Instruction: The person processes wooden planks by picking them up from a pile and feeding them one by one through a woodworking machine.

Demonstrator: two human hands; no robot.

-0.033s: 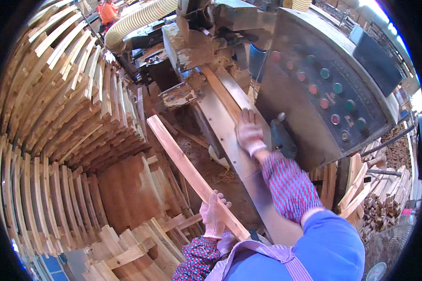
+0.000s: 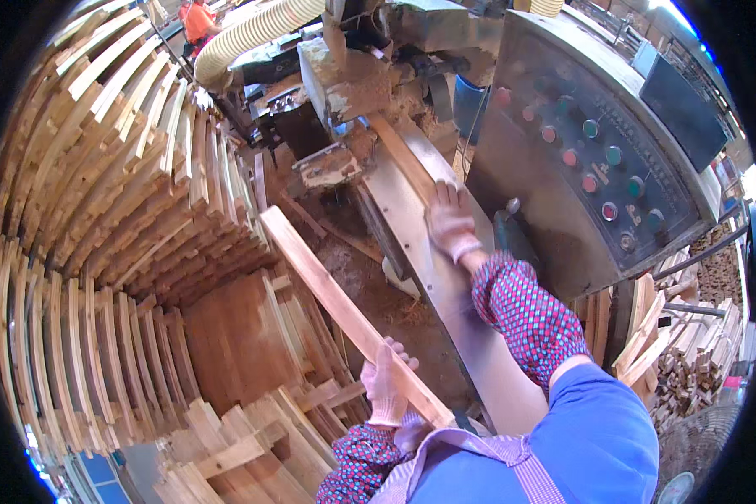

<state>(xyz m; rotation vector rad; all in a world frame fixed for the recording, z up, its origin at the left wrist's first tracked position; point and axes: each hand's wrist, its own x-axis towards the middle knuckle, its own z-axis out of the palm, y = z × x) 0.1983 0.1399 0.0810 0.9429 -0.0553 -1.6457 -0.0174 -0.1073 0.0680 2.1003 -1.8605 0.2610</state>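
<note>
My left hand [image 2: 386, 382], in a light knitted glove, is wrapped round the lower part of a long wooden strip [image 2: 328, 290]. That strip slants up and away to the left, its near end close to my apron. My gloved right hand [image 2: 452, 223] lies with fingers stretched out on the near end of a second, browner wooden strip [image 2: 401, 155]. This one rests lengthwise on the metal bed [image 2: 496, 370] of a woodworking machine. Its far end goes in under the dusty machine head [image 2: 344, 80], where it is hidden.
A control panel [image 2: 596, 160] with red and green buttons stands right of the bed. Stacked wooden strips [image 2: 101, 168] rise on the left, with more timber [image 2: 235, 445] below. A ribbed hose [image 2: 256, 38] crosses the top. A person in orange [image 2: 196, 21] is far off.
My right hand has slid slightly forward along the bed with the browner strip. My left hand keeps hold of its strip. The whole view has shifted a little.
</note>
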